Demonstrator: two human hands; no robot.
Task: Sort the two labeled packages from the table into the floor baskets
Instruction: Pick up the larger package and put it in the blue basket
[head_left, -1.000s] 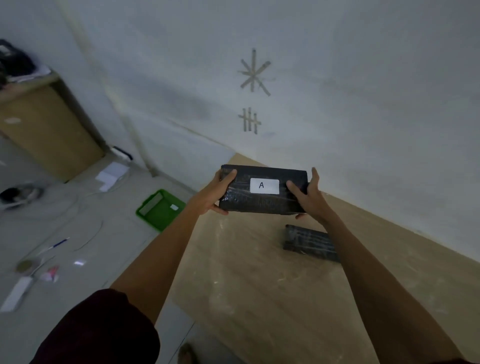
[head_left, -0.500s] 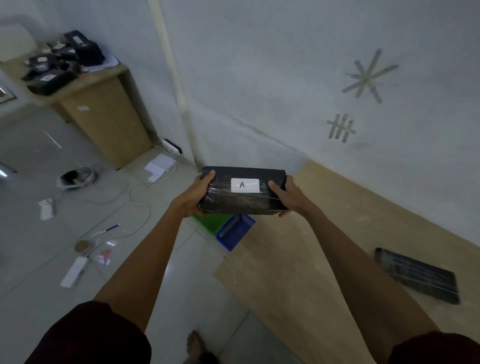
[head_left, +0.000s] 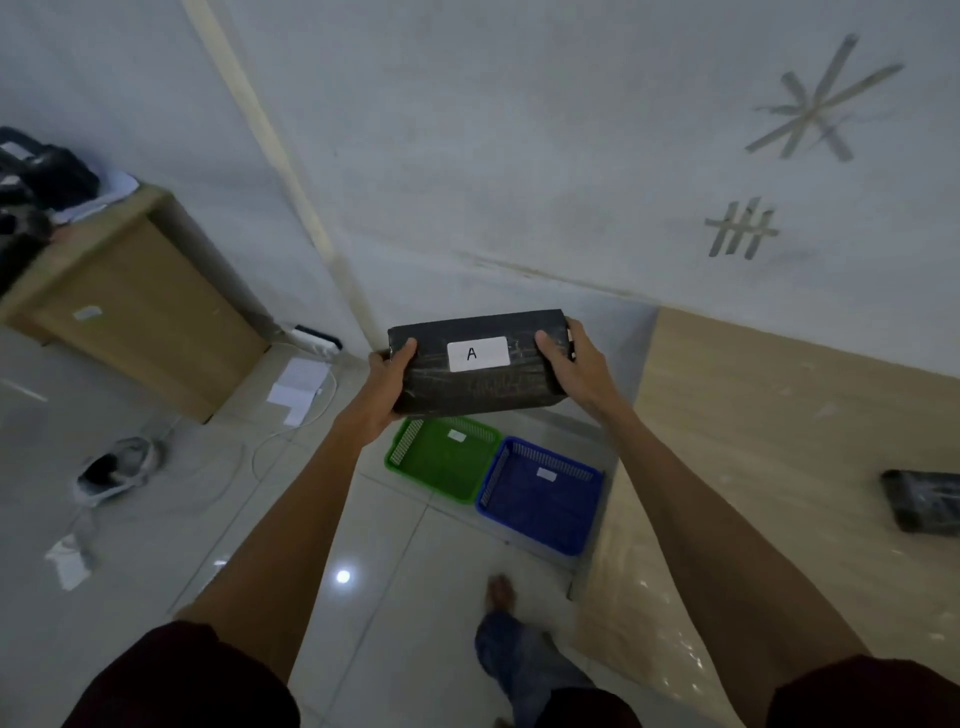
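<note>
I hold a black wrapped package (head_left: 475, 387) with a white label reading "A" in both hands. My left hand (head_left: 382, 382) grips its left end and my right hand (head_left: 576, 369) grips its right end. The package hangs in the air above the far edge of a green basket (head_left: 441, 460) on the floor. A blue basket (head_left: 540, 496) stands right beside the green one, to its right. Each basket carries a small white tag that I cannot read. A second black package (head_left: 922, 501) lies on the wooden table (head_left: 753, 441) at the right edge of view.
The table's left edge runs close beside the blue basket. A wooden cabinet (head_left: 135, 317) with dark items on top stands at the left. Cables, papers (head_left: 301, 387) and a shoe (head_left: 114, 470) lie on the tiled floor. My foot (head_left: 501, 597) is below the baskets.
The view has swung left and down, off the table toward the floor. Both baskets have come fully into view beneath the held package. The second package has slid to the right edge.
</note>
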